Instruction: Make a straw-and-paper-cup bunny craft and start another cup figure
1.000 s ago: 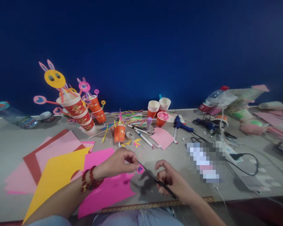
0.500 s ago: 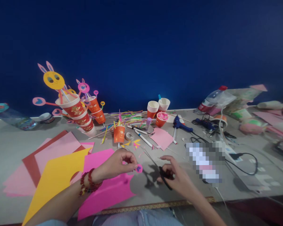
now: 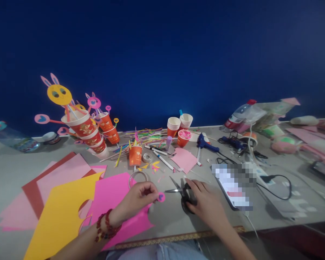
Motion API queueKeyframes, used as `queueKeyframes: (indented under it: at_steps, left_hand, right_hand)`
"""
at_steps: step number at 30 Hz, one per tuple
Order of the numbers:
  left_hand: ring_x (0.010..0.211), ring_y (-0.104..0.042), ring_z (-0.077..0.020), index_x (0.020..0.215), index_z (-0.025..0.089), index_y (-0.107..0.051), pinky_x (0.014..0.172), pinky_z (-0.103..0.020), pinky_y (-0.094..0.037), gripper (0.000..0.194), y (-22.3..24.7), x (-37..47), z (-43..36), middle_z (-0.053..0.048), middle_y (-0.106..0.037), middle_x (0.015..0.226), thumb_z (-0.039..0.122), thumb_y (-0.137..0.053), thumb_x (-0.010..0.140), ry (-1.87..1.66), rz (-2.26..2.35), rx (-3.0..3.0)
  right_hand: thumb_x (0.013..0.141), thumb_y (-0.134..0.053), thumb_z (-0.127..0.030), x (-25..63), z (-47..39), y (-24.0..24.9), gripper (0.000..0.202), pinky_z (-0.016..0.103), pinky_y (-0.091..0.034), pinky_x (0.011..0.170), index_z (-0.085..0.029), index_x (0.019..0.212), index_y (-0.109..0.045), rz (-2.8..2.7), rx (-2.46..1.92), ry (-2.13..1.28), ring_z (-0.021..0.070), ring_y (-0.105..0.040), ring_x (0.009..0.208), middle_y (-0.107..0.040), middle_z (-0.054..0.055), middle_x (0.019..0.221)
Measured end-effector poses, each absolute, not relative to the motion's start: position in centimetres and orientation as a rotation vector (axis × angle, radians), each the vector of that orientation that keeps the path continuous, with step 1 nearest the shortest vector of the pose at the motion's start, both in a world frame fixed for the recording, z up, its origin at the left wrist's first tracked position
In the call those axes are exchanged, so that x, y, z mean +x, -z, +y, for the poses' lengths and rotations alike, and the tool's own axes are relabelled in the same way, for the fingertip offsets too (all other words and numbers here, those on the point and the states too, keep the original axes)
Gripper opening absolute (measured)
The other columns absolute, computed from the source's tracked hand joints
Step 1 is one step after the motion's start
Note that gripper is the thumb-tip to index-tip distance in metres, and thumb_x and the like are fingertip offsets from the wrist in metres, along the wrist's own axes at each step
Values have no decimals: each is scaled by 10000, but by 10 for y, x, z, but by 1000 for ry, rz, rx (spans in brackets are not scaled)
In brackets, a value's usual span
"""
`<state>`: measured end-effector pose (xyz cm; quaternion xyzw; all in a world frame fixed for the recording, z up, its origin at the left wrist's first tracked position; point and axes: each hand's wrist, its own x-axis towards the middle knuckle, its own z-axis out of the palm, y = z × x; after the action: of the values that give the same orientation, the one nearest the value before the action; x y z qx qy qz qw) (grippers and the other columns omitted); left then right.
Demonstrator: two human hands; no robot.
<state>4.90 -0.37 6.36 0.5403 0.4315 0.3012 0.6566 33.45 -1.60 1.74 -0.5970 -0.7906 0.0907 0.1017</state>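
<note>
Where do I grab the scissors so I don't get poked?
Probably best by the black handles, from the right: the scissors have their blades spread open and pointing left, with the handles at the right hand.

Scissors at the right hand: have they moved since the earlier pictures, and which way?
Yes. The scissors have shifted: their handle end now shows farther up the view, away from the gold front trim.

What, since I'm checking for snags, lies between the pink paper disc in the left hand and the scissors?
Nothing visible: one blade tip of the scissors ends close beside the pink paper disc in the left hand. The right hand is at their other end.
</note>
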Motion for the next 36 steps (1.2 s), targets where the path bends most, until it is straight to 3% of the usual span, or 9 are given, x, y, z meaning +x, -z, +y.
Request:
queueKeyframes:
  at_steps: [4,9,13,15,18,22,27,30,36]
  left_hand:
    - [733,-578,-143,774,161,-662,728,-262,-449,335,-60,52,-7,-13,-664,764,476,-763,827,-767,947,1017]
    - [677,-587,-126,777,149,-651,683,-242,-446,289,-55,61,-11,-18,-640,744,400,-790,813,-793,842,701]
    - [627,-572,-118,747,134,-640,650,-239,-435,252,-55,71,-14,-28,-618,717,334,-783,802,-797,698,541]
    - [608,-562,-124,731,138,-632,644,-254,-435,224,-56,76,-15,-24,-600,699,305,-772,789,-765,607,468]
    - [609,-547,-130,755,144,-621,641,-268,-427,176,-56,79,-17,-11,-561,691,264,-748,776,-677,486,306]
    - [599,-484,-112,773,142,-601,663,-278,-420,160,-53,79,-20,6,-508,702,245,-722,784,-596,405,193]
    - [682,-527,-156,816,162,-637,697,-295,-426,267,-52,74,-23,-24,-570,747,419,-701,850,-871,716,592]
    - [819,-564,-182,874,183,-664,757,-284,-429,222,-54,70,-24,-32,-613,842,394,-734,859,-1127,931,1026]
    - [744,-564,-167,784,181,-636,701,-268,-438,200,-54,68,-21,-15,-615,756,332,-645,914,-1179,1077,1261]
  right_hand:
    - [709,-698,-199,346,-12,-19,702,488,-506,977,-192,1395,-545,-2284,-1781,-399,364,-610,1181,-661,150,1277]
    - [745,-718,-289,361,-5,-32,839,476,-457,1062,-236,1521,-401,-2169,-1706,-712,338,-551,1292,-553,139,1455]
    - [869,-678,-344,334,-6,-49,603,423,-523,930,-274,1434,-477,-1826,-1382,-1009,253,-667,975,-688,87,1184]
    - [913,-670,-364,306,-8,-54,487,375,-531,893,-265,1366,-518,-1620,-1108,-1188,225,-666,950,-703,68,1053]
    - [900,-719,-368,268,-12,-56,439,354,-535,847,-261,1291,-551,-1424,-859,-1407,202,-675,900,-686,47,978]
    - [878,-747,-396,246,-12,-56,383,330,-521,757,-258,1191,-575,-1261,-858,-1473,175,-638,779,-629,0,857]
    - [891,-735,-383,250,-9,-64,375,308,-493,773,-244,1190,-557,-1284,-881,-1404,166,-601,786,-612,-8,823]
    - [888,-741,-374,249,-8,-64,372,293,-474,749,-242,1183,-558,-1275,-898,-1370,163,-586,767,-618,-16,808]
    - [881,-755,-322,245,-7,-56,320,274,-467,732,-277,1159,-605,-1219,-887,-1353,159,-592,777,-642,-10,866]
